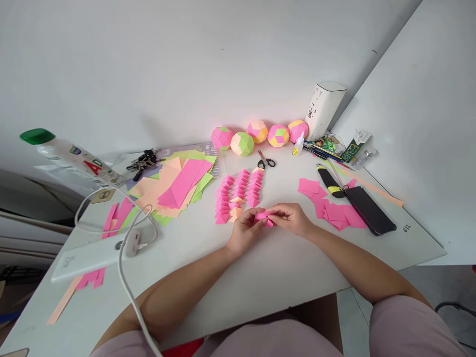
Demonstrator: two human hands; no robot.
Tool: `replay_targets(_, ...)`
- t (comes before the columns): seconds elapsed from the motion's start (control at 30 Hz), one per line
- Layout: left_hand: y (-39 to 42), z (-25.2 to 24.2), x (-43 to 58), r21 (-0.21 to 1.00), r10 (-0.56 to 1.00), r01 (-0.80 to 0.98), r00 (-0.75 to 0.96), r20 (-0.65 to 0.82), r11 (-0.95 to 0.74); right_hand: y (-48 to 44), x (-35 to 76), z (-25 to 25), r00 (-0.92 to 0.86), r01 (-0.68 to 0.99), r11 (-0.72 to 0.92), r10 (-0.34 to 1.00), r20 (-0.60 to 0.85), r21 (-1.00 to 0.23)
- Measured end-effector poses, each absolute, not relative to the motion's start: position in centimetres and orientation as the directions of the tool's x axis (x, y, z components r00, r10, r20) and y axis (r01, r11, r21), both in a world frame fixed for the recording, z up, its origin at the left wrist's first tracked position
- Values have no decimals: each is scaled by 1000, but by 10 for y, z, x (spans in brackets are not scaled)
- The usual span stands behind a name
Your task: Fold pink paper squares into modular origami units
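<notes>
My left hand (246,229) and my right hand (292,218) meet near the middle of the table, both closed on one small pink piece of paper (268,223). Its folds are partly covered by my fingers. Just beyond my hands stand three rows of folded paper units (240,188), mostly pink with a few peach ones. To the right of my right hand lie loose pink paper squares (336,213). A pair of scissors (266,161) rests behind the rows, with its black handles toward me.
Several multicoloured paper balls (242,144) line the wall, beside a glue bottle (298,145). Paper sheets (178,186), a spray bottle (82,161), keys (145,161) and a white power bank (89,258) with a cable are left. A utility knife (330,181) and black phone (370,210) lie right.
</notes>
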State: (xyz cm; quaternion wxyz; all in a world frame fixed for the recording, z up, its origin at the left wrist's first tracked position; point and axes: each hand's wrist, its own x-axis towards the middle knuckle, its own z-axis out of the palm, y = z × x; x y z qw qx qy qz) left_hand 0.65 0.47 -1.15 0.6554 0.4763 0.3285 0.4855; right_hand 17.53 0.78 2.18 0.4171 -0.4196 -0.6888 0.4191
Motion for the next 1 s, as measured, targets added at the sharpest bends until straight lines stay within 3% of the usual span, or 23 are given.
replay_targets(0.63,6,-16,9,936,980,-348,198,21,50,3,172,15,-315,381,465,878,361,-799)
replay_targets(0.9,9,-15,6,977,962,-179,221,158,-119,3,172,16,-306,395,514,855,418,-762)
replay_targets(1.0,8,-13,6,981,949,-164,278,147,-104,3,171,20,-310,401,492,866,391,-773)
